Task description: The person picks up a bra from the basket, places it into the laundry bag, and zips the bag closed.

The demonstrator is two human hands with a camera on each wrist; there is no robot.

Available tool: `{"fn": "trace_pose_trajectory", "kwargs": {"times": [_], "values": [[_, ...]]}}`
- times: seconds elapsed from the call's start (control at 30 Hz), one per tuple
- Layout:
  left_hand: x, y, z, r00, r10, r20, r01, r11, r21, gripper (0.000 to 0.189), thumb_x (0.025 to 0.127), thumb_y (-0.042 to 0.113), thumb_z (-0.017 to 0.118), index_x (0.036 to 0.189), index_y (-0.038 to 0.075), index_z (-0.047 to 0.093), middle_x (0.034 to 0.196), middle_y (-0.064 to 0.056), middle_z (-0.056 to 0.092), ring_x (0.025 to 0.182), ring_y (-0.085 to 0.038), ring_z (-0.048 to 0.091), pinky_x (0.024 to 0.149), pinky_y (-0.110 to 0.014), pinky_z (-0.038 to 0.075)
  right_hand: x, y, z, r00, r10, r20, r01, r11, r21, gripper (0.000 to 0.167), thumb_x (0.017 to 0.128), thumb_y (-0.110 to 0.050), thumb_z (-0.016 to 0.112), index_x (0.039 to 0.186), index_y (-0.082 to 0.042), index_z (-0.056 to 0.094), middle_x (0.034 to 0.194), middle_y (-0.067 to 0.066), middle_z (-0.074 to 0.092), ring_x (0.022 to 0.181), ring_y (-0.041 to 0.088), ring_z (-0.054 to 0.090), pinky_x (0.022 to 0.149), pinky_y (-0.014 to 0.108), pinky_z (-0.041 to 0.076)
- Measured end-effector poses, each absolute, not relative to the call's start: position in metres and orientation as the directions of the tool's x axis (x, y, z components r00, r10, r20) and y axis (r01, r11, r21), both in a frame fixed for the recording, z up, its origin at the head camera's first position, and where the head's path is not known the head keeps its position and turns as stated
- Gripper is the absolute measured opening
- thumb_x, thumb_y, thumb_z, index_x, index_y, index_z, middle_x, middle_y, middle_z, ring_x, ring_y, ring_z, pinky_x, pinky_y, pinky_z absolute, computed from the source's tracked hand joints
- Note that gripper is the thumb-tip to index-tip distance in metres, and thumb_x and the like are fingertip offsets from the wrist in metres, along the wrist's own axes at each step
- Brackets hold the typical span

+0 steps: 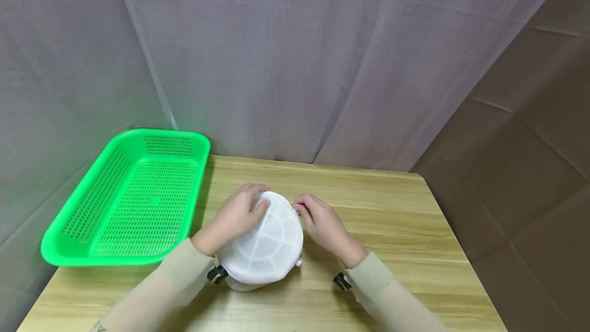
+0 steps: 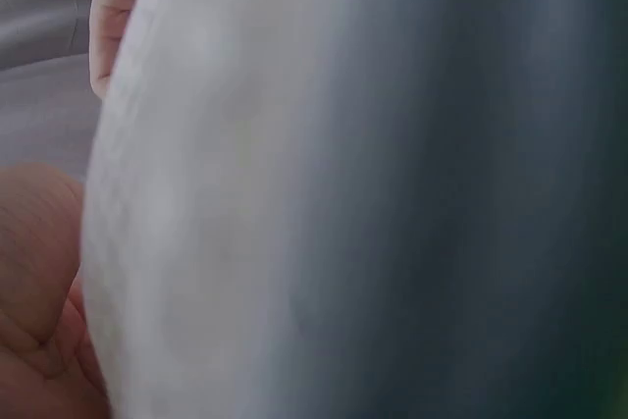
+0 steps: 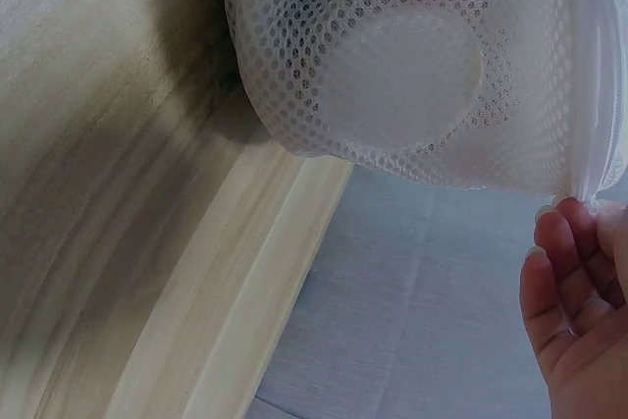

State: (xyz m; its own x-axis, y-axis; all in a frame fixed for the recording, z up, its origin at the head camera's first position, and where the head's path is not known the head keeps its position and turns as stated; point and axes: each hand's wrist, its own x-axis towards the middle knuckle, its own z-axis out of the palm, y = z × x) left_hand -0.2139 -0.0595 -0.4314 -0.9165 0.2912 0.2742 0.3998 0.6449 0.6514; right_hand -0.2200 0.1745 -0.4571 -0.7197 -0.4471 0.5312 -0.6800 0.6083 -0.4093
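Note:
A round white mesh laundry bag point(image 1: 272, 242) stands on the wooden table, its top facing up. My left hand point(image 1: 235, 214) grips the bag's upper left edge, thumb lying over the mesh top. At the far right of the rim, my right hand point(image 1: 324, 224) pinches the bag's zipper end between thumb and fingers. The right wrist view shows the zipper band point(image 3: 594, 76) running up from those fingertips, and a pale round disc point(image 3: 402, 76) in the mesh side. In the left wrist view the bag point(image 2: 196, 183) is close and blurred, covering most of the picture.
A green plastic basket point(image 1: 199, 193) with slotted walls stands to the left, near the bag. The wooden table point(image 1: 442, 281) ends at a grey curtain point(image 1: 276, 65) behind and a brown cloth point(image 1: 521, 168) on the right. A small white tab point(image 1: 298, 262) sticks out from the bag's side.

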Motion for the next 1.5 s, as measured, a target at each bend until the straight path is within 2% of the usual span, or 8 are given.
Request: {"fn": "trace_pose_trajectory", "kwargs": {"times": [0.1,0.27,0.53,0.77,1.13,1.5], "values": [[-0.214,-0.061,-0.434,-0.928,0.264,0.261,0.371,0.638,0.675,0.035,0.095,0.021,0.059,0.127,0.005,0.061,0.124,-0.013,0.060,0.116,-0.029,0.055,0.099,-0.046,0.043,-0.219,0.174,-0.457,-0.728,-0.452,0.515,-0.674,0.610,-0.418,0.004,0.095,-0.009,0.062,0.099,-0.010,0.063,0.091,-0.006,0.062,0.080,0.007,0.057,0.069,0.027,0.051],[-0.216,-0.064,-0.439,-0.942,0.242,0.234,0.336,0.636,0.695,0.028,0.097,0.021,0.058,0.119,0.007,0.066,0.115,-0.009,0.063,0.108,-0.027,0.059,0.094,-0.045,0.047,-0.218,0.173,-0.459,-0.747,-0.462,0.477,-0.658,0.617,-0.433,0.005,0.096,-0.012,0.060,0.099,-0.011,0.063,0.092,-0.005,0.063,0.081,0.006,0.058,0.070,0.026,0.051],[-0.217,-0.066,-0.441,-0.952,0.218,0.213,0.304,0.639,0.707,0.025,0.097,0.020,0.058,0.115,0.005,0.066,0.111,-0.009,0.062,0.106,-0.027,0.059,0.093,-0.044,0.047,-0.217,0.173,-0.463,-0.757,-0.474,0.449,-0.649,0.623,-0.437,0.006,0.097,-0.012,0.059,0.100,-0.013,0.064,0.094,-0.006,0.064,0.083,0.006,0.059,0.071,0.027,0.052],[-0.217,-0.066,-0.442,-0.961,0.184,0.206,0.277,0.638,0.719,0.024,0.097,0.021,0.059,0.112,0.005,0.067,0.109,-0.007,0.062,0.104,-0.026,0.059,0.092,-0.043,0.048,-0.218,0.174,-0.464,-0.770,-0.473,0.429,-0.635,0.635,-0.441,0.004,0.096,-0.011,0.059,0.098,-0.012,0.062,0.089,-0.006,0.064,0.077,0.004,0.057,0.066,0.024,0.051],[-0.219,-0.073,-0.444,-0.967,0.135,0.218,0.254,0.621,0.742,0.023,0.098,0.019,0.057,0.108,0.002,0.067,0.109,-0.013,0.063,0.106,-0.031,0.059,0.093,-0.046,0.046,-0.214,0.175,-0.463,-0.794,-0.464,0.392,-0.606,0.644,-0.467,0.005,0.098,-0.010,0.057,0.097,-0.013,0.060,0.087,-0.003,0.065,0.078,0.004,0.058,0.068,0.026,0.052],[-0.223,-0.079,-0.450,-0.967,0.102,0.232,0.244,0.617,0.748,0.023,0.098,0.020,0.057,0.106,0.003,0.068,0.106,-0.013,0.065,0.104,-0.031,0.060,0.090,-0.046,0.047,-0.213,0.178,-0.464,-0.783,-0.474,0.404,-0.621,0.642,-0.450,0.004,0.097,-0.012,0.058,0.098,-0.015,0.060,0.086,-0.004,0.065,0.079,0.004,0.058,0.069,0.026,0.051]]}}
